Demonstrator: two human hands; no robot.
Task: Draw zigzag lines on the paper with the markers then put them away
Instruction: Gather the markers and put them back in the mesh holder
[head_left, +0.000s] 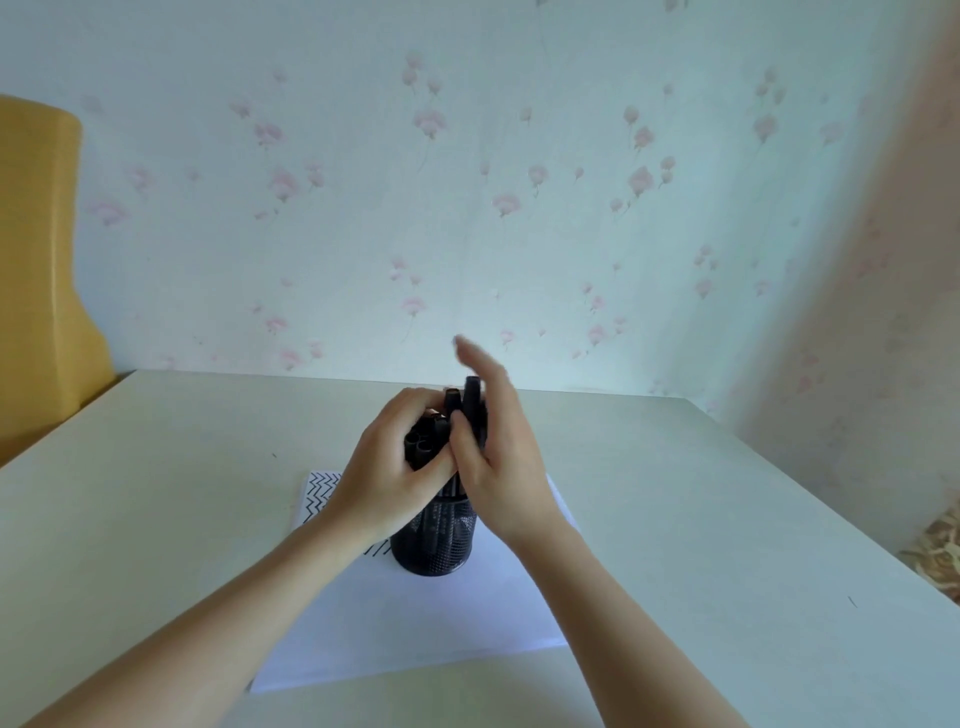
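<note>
A black mesh pen holder (432, 540) stands on a white sheet of paper (415, 623) in the middle of the table. Black zigzag lines (319, 493) show on the paper's far left corner. Several black markers (431, 441) stick up out of the holder. My left hand (395, 467) is curled round the bunch of markers from the left. My right hand (493, 457) pinches one taller marker (471, 402) between thumb and fingers, with the other fingers stretched upward. The markers' lower parts are hidden inside the holder.
The pale table (727, 519) runs back to a flowered wall. A yellow chair back (36, 270) stands at the far left. A patterned object (940, 551) lies at the right table edge.
</note>
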